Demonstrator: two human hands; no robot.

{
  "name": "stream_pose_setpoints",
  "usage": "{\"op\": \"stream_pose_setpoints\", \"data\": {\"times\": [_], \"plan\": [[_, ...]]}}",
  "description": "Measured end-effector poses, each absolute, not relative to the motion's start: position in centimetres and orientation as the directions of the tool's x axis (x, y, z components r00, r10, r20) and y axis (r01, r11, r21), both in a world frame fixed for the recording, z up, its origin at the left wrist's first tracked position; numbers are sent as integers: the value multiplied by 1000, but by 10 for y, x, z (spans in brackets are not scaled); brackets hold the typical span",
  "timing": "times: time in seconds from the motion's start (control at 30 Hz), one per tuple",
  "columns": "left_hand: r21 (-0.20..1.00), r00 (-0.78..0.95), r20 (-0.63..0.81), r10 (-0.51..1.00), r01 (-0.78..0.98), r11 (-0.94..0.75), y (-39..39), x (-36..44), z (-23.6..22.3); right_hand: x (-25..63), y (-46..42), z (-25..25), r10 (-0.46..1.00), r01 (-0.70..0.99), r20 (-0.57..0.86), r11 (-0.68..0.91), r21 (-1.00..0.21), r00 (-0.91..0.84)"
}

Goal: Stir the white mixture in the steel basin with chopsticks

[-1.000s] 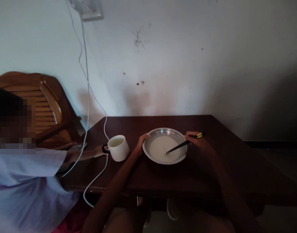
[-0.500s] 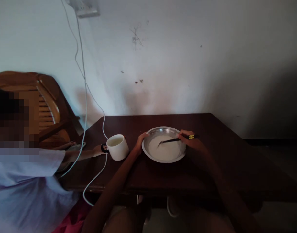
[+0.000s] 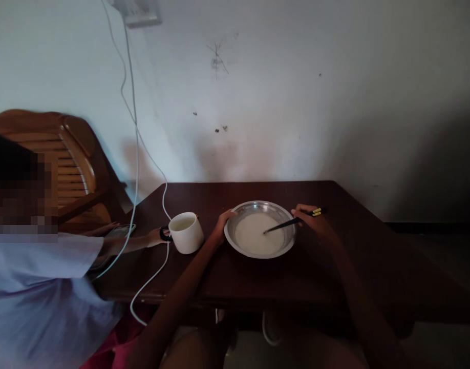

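Note:
A wide, shallow metal bowl (image 3: 235, 247) stands on the dark table, partly filled with a whitish liquid (image 3: 254, 236). My left hand (image 3: 222, 224) grips its left rim, thumb over the edge. In my right hand (image 3: 310, 218), at the bowl's right side, are dark chopsticks (image 3: 283, 224) with yellow bands near their upper ends. They slant down to the left, and their tips touch the liquid. Left of the bowl stands a white mug (image 3: 187, 238) with a dark handle and pale contents.
Another person's hand (image 3: 158, 237) is at the mug's handle, the arm resting on the table (image 3: 327, 277). White cables (image 3: 136, 148) hang from a wall socket strip (image 3: 143, 15) and run over the table's left part. A wooden chair (image 3: 76, 169) stands behind that person.
My right hand has moved slightly to the right with the chopsticks, and their tips have shifted right through the liquid. My left hand stays on the bowl's rim.

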State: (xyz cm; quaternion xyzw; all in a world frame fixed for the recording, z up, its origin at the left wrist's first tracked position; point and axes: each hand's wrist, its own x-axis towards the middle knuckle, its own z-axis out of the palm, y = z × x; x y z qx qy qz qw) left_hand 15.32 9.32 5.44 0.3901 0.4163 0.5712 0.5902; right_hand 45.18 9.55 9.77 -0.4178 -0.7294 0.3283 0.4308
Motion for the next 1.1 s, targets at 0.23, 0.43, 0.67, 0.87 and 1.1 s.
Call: {"op": "stream_pose_setpoints", "data": {"times": [0.23, 0.43, 0.67, 0.87, 1.1], "plan": [[933, 8, -52, 999, -356, 52, 89, 154, 55, 448, 93, 99, 851, 372, 418, 517, -771, -316], [940, 18, -54, 998, -337, 57, 90, 155, 54, 452, 95, 97, 825, 335, 315, 497, -801, -470], [945, 6, -58, 998, -322, 57, 86, 155, 56, 453, 96, 95, 870, 384, 394, 486, -785, -295], [938, 5, -60, 998, -343, 59, 89, 155, 54, 448, 95, 93, 821, 351, 370, 533, -770, -435], [939, 18, -66, 998, -338, 68, 87, 156, 57, 453, 93, 99, 836, 340, 313, 485, -806, -452]]}}
